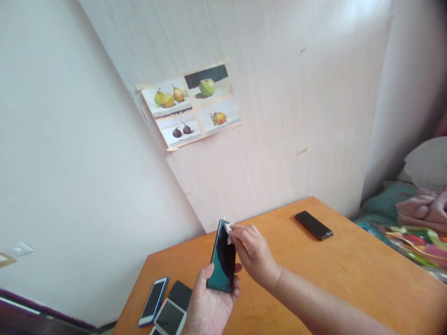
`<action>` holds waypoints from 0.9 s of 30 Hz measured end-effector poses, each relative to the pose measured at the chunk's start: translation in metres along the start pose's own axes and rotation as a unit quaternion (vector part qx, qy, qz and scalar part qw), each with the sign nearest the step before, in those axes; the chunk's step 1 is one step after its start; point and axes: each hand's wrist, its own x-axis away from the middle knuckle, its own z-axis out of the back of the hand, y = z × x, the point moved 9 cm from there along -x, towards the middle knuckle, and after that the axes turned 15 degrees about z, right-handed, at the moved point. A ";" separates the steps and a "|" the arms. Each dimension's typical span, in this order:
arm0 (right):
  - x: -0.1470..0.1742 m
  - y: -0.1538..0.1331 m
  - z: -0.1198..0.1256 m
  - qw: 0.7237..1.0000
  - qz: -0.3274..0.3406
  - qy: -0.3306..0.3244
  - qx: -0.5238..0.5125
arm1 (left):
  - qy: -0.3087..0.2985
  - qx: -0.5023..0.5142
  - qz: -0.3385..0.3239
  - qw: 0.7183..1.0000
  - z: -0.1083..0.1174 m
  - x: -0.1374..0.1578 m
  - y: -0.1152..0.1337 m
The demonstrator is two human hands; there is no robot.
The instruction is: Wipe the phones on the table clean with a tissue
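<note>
A dark smartphone [224, 260] is held up above the table, tilted, with its glossy screen facing me. My left hand [212, 304] grips its lower end, the thumb along the left edge and fingertips curled round the right edge. Pinched in the fingers of my right hand [255, 253] is a small crumpled white tissue [228, 231]. It presses against the upper right part of the screen. Part of the tissue is hidden by my fingers.
The orange-brown wooden table [279, 288] carries a black phone [314, 225] at the right. At the left lie a blue-edged phone [153, 300], a white device [170, 317] and a dark device [180, 294]. Fruit pictures [192, 106] hang on the board behind. Fabrics [422, 209] are heaped at right.
</note>
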 end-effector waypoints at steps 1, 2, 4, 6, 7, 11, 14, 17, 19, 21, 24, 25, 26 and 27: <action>0.002 -0.012 -0.005 0.999 0.029 -0.031 0.017 | -0.002 0.007 0.000 1.000 -0.001 -0.001 0.000; 0.006 -0.023 -0.011 0.996 0.054 -0.067 0.032 | -0.003 0.018 -0.003 1.000 -0.002 -0.001 0.001; 0.017 -0.044 -0.022 0.983 0.095 -0.146 0.057 | -0.004 0.040 -0.006 0.999 0.002 -0.002 0.003; 0.027 -0.058 -0.031 0.963 0.135 -0.222 0.069 | -0.011 0.046 0.004 0.999 0.005 -0.003 0.002; 0.030 -0.061 -0.033 0.953 0.152 -0.250 0.072 | -0.016 0.046 0.008 0.999 0.006 -0.002 0.002; 0.013 -0.034 -0.020 0.949 0.121 -0.263 0.127 | -0.010 0.035 0.009 0.999 0.008 -0.001 0.001; 0.003 -0.016 -0.014 0.952 0.068 -0.250 0.165 | -0.007 0.013 0.023 1.000 0.007 -0.002 -0.002; 0.020 -0.042 -0.029 0.939 0.133 -0.291 0.126 | -0.021 0.048 0.007 0.999 0.008 -0.004 0.002; 0.037 -0.068 -0.041 0.920 0.205 -0.322 0.086 | -0.024 0.062 0.032 0.997 0.009 -0.006 -0.002; 0.044 -0.078 -0.045 0.909 0.237 -0.336 0.064 | -0.015 0.069 0.050 0.996 0.011 -0.005 -0.005; 0.025 -0.052 -0.037 0.929 0.170 -0.315 0.089 | 0.008 0.071 -0.003 0.997 0.014 -0.001 0.003; 0.017 -0.038 -0.033 0.938 0.133 -0.300 0.108 | 0.015 0.063 -0.015 0.998 0.014 0.000 0.005; 0.010 -0.028 -0.029 0.945 0.101 -0.285 0.128 | 0.020 0.052 -0.018 0.998 0.014 0.000 0.006; 0.006 -0.022 -0.027 0.948 0.081 -0.274 0.141 | 0.022 0.045 -0.018 0.999 0.015 0.000 0.005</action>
